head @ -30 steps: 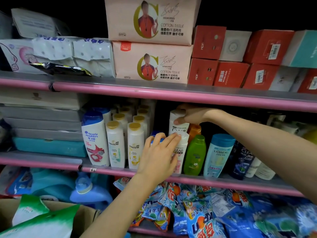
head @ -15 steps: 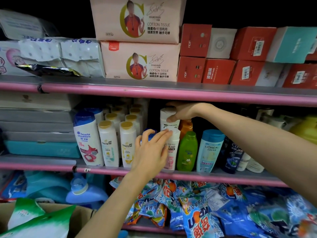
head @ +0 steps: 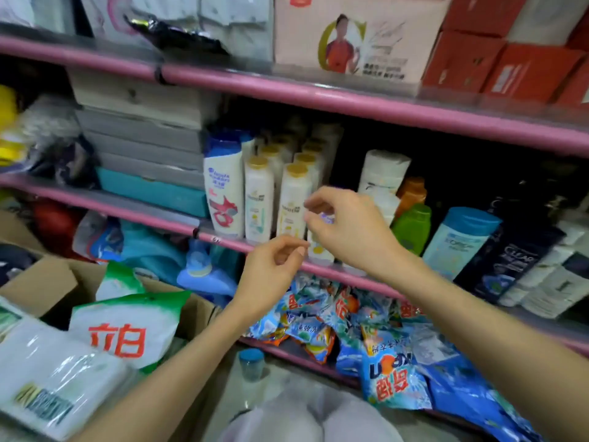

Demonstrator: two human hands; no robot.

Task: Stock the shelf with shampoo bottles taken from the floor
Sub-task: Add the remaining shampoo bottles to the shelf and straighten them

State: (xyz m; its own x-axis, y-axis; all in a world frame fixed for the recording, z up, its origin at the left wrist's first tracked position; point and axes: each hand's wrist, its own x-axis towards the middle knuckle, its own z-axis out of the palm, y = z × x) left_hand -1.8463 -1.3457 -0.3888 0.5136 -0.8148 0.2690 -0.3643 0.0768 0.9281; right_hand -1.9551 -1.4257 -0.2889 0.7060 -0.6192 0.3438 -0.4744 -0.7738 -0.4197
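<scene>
head view | from above, facing forward-down (tilted) | close to pink shelf

Middle shelf with the pink front rail is packed with upright shampoo bottles: blue-capped white one far left, gold-capped white rows beside it, then white, orange, green, light-blue and dark ones running right. One blue-capped bottle stands near, on the floor.

Shampoo bottles – smooth plastic, slight sheen; detergent bags glossy, crinkly film; cardboard box matt; shelf edge pink, semi-gloss – material unclear
</scene>
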